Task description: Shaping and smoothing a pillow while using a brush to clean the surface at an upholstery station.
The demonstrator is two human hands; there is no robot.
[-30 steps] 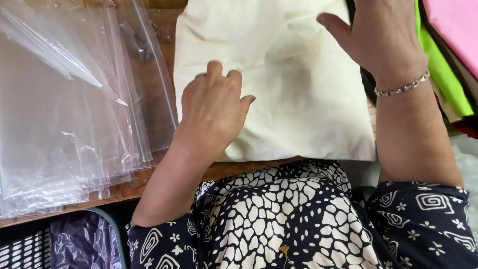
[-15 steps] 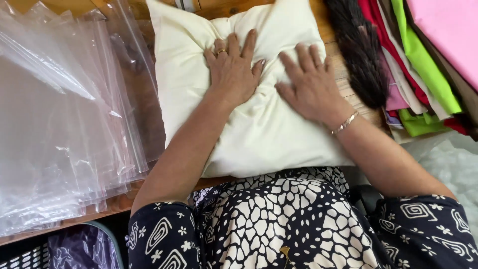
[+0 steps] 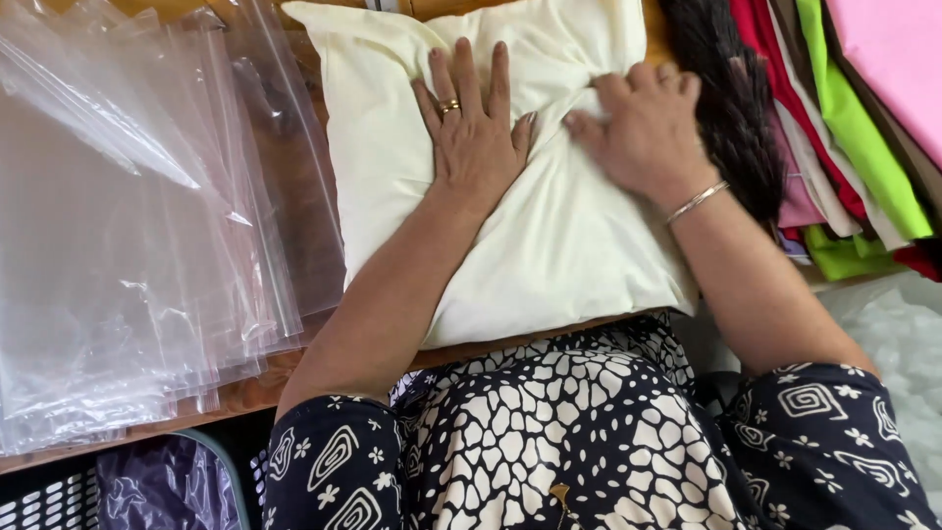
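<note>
A cream pillow (image 3: 549, 255) lies on the wooden table in front of me. My left hand (image 3: 474, 132), with a ring on one finger, presses flat on the pillow's middle, fingers spread. My right hand (image 3: 650, 130), with a bracelet at the wrist, rests on the pillow's upper right part, fingers curled and bunching the fabric into folds between the two hands.
A stack of clear plastic bags (image 3: 128, 226) covers the table's left side. A dark brush-like bundle (image 3: 731, 98) and a pile of coloured fabrics (image 3: 854, 108) lie at the right. A basket with a purple bag (image 3: 157, 481) sits below the table edge. White stuffing (image 3: 898, 334) shows lower right.
Both hands came onto the pillow's middle and pressed it down. Since half a second ago the right hand slid up and right, gathering fabric; the left hand stayed flat.
</note>
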